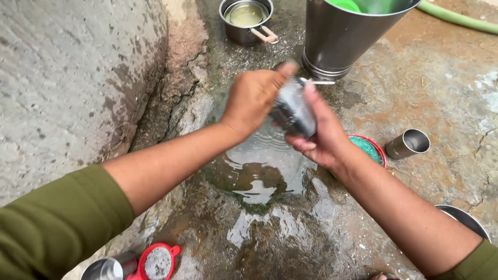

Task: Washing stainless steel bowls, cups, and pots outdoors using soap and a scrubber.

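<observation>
We work low over wet ground [270, 228], rough wall [67, 78] to our left. Biggest vessel first: a tall steel bucket [342, 36] stands ahead, with a hose [456, 18] running behind it. A lidded pot [244, 21] sits beyond, well apart from the hands.

The cup [293, 111], a small steel one, is held in the air between both hands, above the puddle [259, 181]. Right hand [324, 132] cradles it from below and behind, fingers wrapped round the body. Left hand [254, 98] is closed over its near side, thumb up at the top edge; the cup shows motion blur, so we cannot tell whether a scrubber is inside that hand.

To do this well, we judge: keep the right grip firm since wet steel slips, turn the cup a little at a time, work rim and base as well as the wall, and stay low over the puddle so a drop does little harm.

Smaller things: a red dish [374, 148] with a green scrubber just beside the right wrist, a second cup [410, 144] lying on its side further right, a red strainer [155, 262] near the bottom edge.
</observation>
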